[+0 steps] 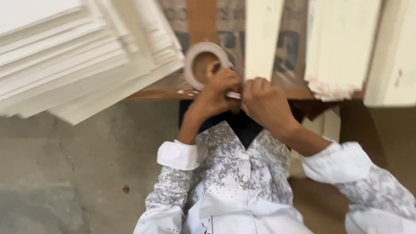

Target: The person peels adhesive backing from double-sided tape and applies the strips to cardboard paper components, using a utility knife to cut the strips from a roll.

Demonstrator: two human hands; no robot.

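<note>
Holding a roll of tape [203, 65] at the near edge of the bench [173, 89], the left hand [216, 93] has its fingers hooked through the roll's core and is closed on it. Right hand [264, 102] sits just beside, touching the left, fist narrow, pinching what looks like the loose end of the tape between the two hands; motion blur, so the exact pinch is hard to tell. Tape roll is tilted up on edge, above the left hand, over brown cardboard [203, 21] lying on the bench.

Progress, as a judgement: tape end appears started, only a short length pulled off the roll; nothing visibly taped down yet, so most of the work looks left.

Around: stack of white sheets [78, 56] fanned out at the left, hanging over the bench edge. Cream strips [262, 37] and a cream board with a ragged lower edge [338, 47] lie on the cardboard to the right. Concrete floor [65, 173] below. Person wears a white and grey patterned shirt [234, 173], cuffs pulled back.
</note>
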